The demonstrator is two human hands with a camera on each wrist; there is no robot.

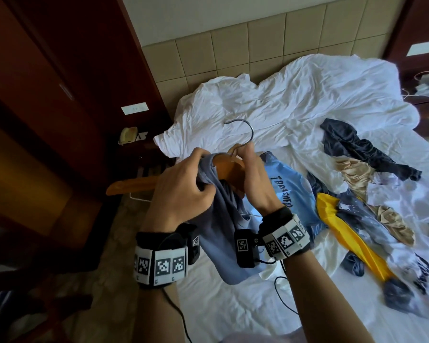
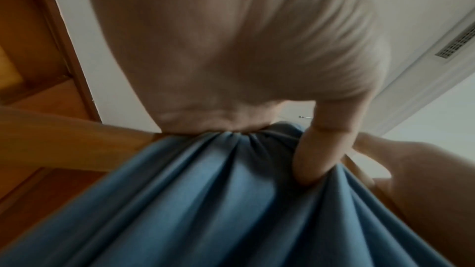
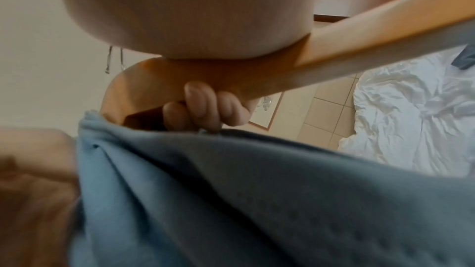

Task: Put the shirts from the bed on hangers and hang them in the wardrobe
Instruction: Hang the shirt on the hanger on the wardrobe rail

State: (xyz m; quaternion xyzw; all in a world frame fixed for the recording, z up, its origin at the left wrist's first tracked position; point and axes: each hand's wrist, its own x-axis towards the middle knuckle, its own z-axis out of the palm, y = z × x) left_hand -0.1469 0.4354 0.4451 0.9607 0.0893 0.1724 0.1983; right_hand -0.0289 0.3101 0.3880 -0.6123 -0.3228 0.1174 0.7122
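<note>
White, rumpled bedding (image 1: 295, 95) covers the bed (image 1: 233, 305) below me, with a tiled headboard (image 1: 233, 45) behind it and a dark wooden wardrobe (image 1: 47, 82) at my left. Above the near edge of the mattress, my left hand (image 1: 181, 184) has its fingers curled tight into a bunched fold of a grey-blue shirt (image 1: 223, 233), while my right hand (image 1: 253, 179) is wrapped around the middle of a wooden hanger (image 1: 139, 184), just under its metal hook (image 1: 240, 127). The right wrist view shows my fingers (image 3: 205, 105) closed under the wooden bar, with the shirt's edge gathered directly below them. One arm of the hanger sticks out bare to the left; the shirt hangs down from my hands toward the mattress. More clothes lie spread on the bed to my right: a light blue printed shirt (image 1: 290, 189) just behind my right wrist, a yellow garment (image 1: 347, 231), a dark navy one (image 1: 357, 147) and a beige one (image 1: 354, 172) farther off.
</note>
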